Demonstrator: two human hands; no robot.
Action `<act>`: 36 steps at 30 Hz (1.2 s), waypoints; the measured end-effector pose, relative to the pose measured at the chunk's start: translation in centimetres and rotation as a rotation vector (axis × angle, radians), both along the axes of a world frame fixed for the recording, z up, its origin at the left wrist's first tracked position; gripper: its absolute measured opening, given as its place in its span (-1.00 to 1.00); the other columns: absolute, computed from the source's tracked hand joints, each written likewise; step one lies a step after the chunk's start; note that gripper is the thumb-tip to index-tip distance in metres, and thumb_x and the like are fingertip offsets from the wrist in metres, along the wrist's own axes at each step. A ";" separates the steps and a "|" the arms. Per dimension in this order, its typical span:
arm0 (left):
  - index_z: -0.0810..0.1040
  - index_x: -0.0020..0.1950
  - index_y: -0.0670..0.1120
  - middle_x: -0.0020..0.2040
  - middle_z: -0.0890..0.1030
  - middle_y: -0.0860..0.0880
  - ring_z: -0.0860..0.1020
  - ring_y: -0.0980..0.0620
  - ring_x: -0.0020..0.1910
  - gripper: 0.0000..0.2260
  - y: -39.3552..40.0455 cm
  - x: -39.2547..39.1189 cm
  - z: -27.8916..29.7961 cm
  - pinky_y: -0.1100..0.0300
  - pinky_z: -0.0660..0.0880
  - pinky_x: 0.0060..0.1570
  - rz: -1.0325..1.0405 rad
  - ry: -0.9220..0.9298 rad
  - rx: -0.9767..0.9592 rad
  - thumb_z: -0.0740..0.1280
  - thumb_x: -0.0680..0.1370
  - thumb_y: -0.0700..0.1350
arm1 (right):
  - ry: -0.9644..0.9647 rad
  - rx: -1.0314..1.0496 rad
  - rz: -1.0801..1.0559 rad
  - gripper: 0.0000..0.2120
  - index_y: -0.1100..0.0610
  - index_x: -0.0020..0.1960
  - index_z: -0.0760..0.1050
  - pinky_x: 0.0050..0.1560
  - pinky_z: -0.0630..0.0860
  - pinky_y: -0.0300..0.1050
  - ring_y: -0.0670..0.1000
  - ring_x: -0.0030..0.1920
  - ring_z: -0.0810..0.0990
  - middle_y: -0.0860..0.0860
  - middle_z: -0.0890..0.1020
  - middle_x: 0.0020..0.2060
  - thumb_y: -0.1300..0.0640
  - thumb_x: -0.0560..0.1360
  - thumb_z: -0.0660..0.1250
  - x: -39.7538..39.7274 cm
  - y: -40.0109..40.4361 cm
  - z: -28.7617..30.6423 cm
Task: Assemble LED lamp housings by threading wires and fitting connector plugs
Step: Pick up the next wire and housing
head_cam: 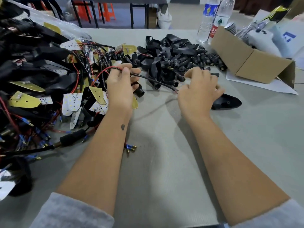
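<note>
Your left hand (120,83) pinches one black sleeved wire pair (153,79) between thumb and fingers, and a black connector plug (139,91) sits low in the same grip, apparently parked there so the wire can be fed through it next. The wire runs from that hand across to your right hand (199,91), whose fingers curl at its stripped end. Whether they actually pinch the tip, I cannot tell. One lamp housing (227,102) lies just beyond your right hand, touching its far edge, probably kept close for fitting. Beyond both hands sits a heap of housings and plugs (177,53), too many to count. Left of your left hand lies a tangle of LED boards (72,101), likewise uncountable. Two water bottles (213,18) stand far beyond your right hand.
</note>
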State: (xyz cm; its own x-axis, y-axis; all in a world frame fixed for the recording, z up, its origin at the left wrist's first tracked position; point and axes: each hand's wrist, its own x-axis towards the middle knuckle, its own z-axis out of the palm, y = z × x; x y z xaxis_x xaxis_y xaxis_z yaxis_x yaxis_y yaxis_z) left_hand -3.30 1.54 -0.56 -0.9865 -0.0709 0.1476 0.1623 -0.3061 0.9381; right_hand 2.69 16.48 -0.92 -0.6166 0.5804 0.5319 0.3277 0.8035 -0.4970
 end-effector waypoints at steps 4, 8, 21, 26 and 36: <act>0.48 -0.04 0.00 -0.15 0.67 0.10 0.64 0.22 -0.12 -0.73 0.3 -0.3 -0.3 0.28 0.54 -0.05 0.077 0.047 -0.075 0.09 0.66 -0.29 | -0.261 -0.085 -0.088 -0.57 0.04 0.20 0.35 0.29 0.18 0.37 0.17 0.28 0.24 0.10 0.30 0.26 0.34 0.38 0.26 0.3 0.0 -0.2; 0.46 0.06 0.03 0.02 0.58 0.04 0.58 0.16 -0.20 -0.58 0.4 -0.3 -0.5 0.24 0.56 -0.10 0.138 0.070 -0.115 0.00 0.55 -0.44 | -0.279 -0.058 0.027 -0.54 0.10 0.23 0.35 0.23 0.28 0.14 0.17 0.28 0.25 0.13 0.27 0.28 0.39 0.38 0.23 0.2 0.5 -0.8; 0.46 0.00 0.03 -0.25 0.55 0.07 0.44 0.25 -0.41 -0.72 1.3 -1.2 -1.5 0.38 0.36 -0.40 0.087 0.069 -0.440 0.02 0.66 -0.25 | 0.317 -0.369 0.189 -0.50 0.19 0.11 0.51 0.09 0.33 -0.44 -0.07 0.15 0.33 0.12 0.28 0.24 0.56 0.31 0.10 -0.8 1.0 -0.5; 0.49 0.17 -0.02 -0.19 0.60 0.06 0.47 0.15 -0.16 -0.58 1.8 -0.8 -1.4 0.45 0.35 -0.33 -0.038 0.029 -0.531 0.03 0.53 -0.41 | 0.526 -0.208 0.310 -0.61 0.27 0.06 0.52 0.04 0.42 -0.36 -0.27 0.13 0.33 0.09 0.29 0.17 0.53 0.33 0.15 -0.6 0.3 -0.4; 0.51 0.08 -0.08 -0.21 0.47 0.07 0.43 0.19 -0.27 -0.86 1.4 0.6 -2.1 0.20 0.43 -0.15 -0.083 0.142 -0.561 0.18 0.65 -0.09 | 0.212 -0.133 0.586 -0.68 0.21 0.09 0.51 0.12 0.38 -0.41 -0.16 0.05 0.39 0.01 0.39 0.09 0.44 0.38 0.33 -0.8 -1.3 -1.4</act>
State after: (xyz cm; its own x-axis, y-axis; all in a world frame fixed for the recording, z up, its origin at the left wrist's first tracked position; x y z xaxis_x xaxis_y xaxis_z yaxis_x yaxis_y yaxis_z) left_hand -2.67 2.97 -2.62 -0.9531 0.1327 0.2720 0.2955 0.2140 0.9311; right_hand 1.90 15.16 -2.36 -0.7411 0.2481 0.6238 -0.2642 0.7465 -0.6107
